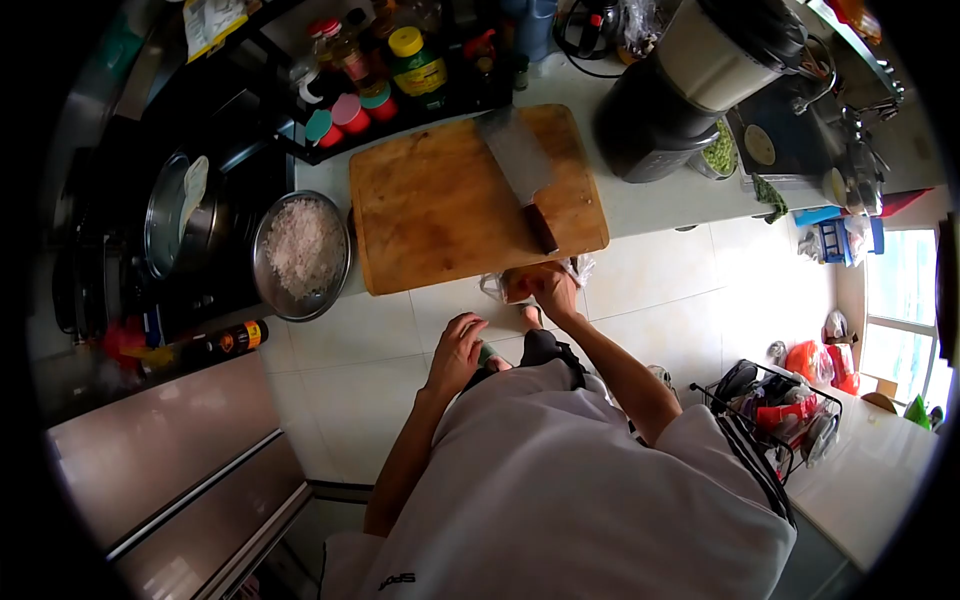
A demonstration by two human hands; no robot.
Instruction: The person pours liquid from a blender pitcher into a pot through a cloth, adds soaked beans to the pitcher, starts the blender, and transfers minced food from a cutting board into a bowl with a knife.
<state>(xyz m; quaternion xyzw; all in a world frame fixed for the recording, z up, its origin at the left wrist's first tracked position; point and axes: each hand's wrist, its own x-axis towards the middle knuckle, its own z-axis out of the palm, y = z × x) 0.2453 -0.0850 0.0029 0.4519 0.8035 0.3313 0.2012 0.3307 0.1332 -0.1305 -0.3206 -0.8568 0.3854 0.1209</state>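
Note:
My right hand (555,290) is closed on a clear plastic bag (491,286) with something reddish-brown in it, just off the counter's front edge. Lower and to the left, my left hand (458,345) hangs over the floor, its fingers loosely bent and apart, with nothing visible in them. A wooden cutting board (430,200) lies on the counter in front of me. Across its right part rests a cleaver (517,155), its dark handle towards me. Left of the board stands a metal bowl (343,262) of pale pinkish minced food (302,245).
A pot (165,225) sits on the dark stove at left. Behind the board is a rack with several bottles and jars (415,65). A blender (690,90) and a bowl of chopped greens (720,155) stand at right, near the sink. A full wire basket (770,410) is lower right.

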